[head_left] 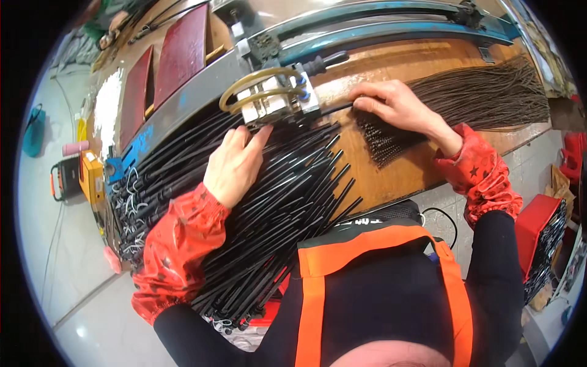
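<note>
A wide heap of thin black tubes (287, 202) lies across the wooden bench (403, 165). My left hand (232, 165) rests flat on the heap, its fingertips just under a small metal fixture (272, 104) with looped yellowish hoses. To the right, a bundle of dark thin rods (483, 98) fans out over the bench. My right hand (391, 104) lies on the near end of that bundle, its fingers pinching a thin black piece that runs left to the fixture. Both forearms wear red sleeve covers.
A blue-green metal arm (379, 27) spans the back of the bench. Dark red panels (177, 55) stand at the back left. A red crate (538, 226) sits on the floor at the right, and a yellow device (90, 174) on the floor at the left.
</note>
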Available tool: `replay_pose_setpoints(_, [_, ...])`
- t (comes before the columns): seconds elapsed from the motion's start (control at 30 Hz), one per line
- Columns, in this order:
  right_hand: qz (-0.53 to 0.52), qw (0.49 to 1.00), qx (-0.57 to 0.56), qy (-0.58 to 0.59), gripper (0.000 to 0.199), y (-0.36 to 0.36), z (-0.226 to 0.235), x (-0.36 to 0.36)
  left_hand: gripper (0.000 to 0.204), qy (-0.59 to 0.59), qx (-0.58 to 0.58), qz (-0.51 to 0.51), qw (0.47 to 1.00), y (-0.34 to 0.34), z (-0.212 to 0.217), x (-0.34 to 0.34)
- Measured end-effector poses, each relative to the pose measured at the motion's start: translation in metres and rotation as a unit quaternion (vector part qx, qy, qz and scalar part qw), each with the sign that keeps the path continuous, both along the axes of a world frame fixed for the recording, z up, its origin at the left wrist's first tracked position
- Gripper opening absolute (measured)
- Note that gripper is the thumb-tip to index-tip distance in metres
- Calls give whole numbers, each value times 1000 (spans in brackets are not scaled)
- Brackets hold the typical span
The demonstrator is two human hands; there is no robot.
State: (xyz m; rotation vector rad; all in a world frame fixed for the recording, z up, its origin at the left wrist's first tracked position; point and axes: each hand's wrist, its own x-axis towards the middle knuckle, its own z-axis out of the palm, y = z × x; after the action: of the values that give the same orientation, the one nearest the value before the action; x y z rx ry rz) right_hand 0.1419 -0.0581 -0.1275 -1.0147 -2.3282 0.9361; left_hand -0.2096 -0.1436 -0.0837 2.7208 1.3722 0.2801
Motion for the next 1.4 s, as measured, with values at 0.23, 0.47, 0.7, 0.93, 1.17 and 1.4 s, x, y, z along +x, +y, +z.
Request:
replay_pose_setpoints(0.23, [-32, 992, 86, 89, 18, -17, -7, 15, 32, -60, -59, 20, 996, 1, 36, 34])
replay_pose_setpoints(0.47, [-17, 959, 261, 105, 46, -23, 8, 22, 28, 14, -108, -2, 994, 15, 73, 78])
replay_pose_setpoints(0.7, [-348, 882, 313, 59, 41, 27, 16, 146, 31, -23, 88, -75, 993, 60, 130, 114])
replay_pose_setpoints(0.93, [-338, 909, 242, 37, 32, 44, 14, 237, 39, 0, 118, -137, 983, 128, 106, 184])
replay_pose_setpoints(1.17, [-286, 849, 444, 41, 14, 18, 67, 221, 35, -6, 53, -171, 984, 134, 93, 222])
replay_pose_setpoints(1.4, [-415, 871, 262, 22, 24, 11, 34, 251, 24, -21, 2, -184, 983, 135, 88, 229])
